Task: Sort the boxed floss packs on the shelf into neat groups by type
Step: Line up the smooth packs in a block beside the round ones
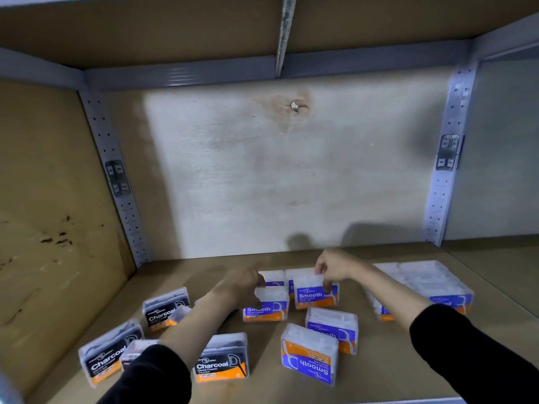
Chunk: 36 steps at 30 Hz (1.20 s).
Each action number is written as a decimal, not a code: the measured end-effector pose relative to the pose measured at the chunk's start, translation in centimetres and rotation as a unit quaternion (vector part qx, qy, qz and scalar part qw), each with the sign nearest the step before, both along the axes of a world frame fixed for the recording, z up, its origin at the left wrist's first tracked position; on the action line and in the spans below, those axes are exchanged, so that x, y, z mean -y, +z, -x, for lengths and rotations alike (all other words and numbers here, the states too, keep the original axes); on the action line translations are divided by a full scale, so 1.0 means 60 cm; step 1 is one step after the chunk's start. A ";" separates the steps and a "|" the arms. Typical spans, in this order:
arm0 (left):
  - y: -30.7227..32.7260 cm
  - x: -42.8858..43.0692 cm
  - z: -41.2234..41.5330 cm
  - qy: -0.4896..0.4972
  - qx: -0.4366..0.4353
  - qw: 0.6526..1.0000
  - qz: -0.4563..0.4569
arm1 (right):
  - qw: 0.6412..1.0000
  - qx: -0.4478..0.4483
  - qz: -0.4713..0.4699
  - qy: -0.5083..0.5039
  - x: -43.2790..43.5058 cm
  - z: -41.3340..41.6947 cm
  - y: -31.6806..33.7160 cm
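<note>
- The shelf (204,275) carries the whole job; black Charcoal packs sit loosely on its left half, blue-and-orange Smooth packs in the middle, and a tidier block of Smooth packs (423,284) stands near the right rear.
- The Charcoal packs (221,360) stand at odd angles, apart from one another; they look not yet squared into a group.
- One front Smooth pack (309,357) has its label upside down; by my judgement it wants turning before it joins the rest.
- The right hand (335,266) has its grip pinching the top edge of an upright Smooth pack (316,293); best to slide it flush against its neighbours, label forward.
- The left hand (245,284) closes its grip on the adjacent Smooth pack (265,306); keep both upright, edges touching.
</note>
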<state>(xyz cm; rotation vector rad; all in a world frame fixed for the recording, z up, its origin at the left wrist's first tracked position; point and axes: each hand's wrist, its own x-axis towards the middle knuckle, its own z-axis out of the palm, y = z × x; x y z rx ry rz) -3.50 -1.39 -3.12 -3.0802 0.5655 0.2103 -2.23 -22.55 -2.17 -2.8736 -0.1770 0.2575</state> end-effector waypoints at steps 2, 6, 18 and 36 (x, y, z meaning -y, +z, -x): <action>-0.013 0.005 0.005 -0.001 0.000 1.000 0.002 | 1.000 0.003 0.003 0.013 -0.008 0.000 -0.018; -0.036 0.007 0.016 0.005 0.000 0.999 0.033 | 0.999 0.018 0.004 0.033 -0.009 0.005 -0.052; -0.058 0.011 0.040 -0.054 0.064 0.996 0.003 | 0.987 0.106 0.026 0.116 0.008 0.028 -0.073; -0.068 0.009 -0.004 -0.037 0.065 0.997 0.005 | 0.986 0.137 0.018 0.093 -0.004 0.015 -0.097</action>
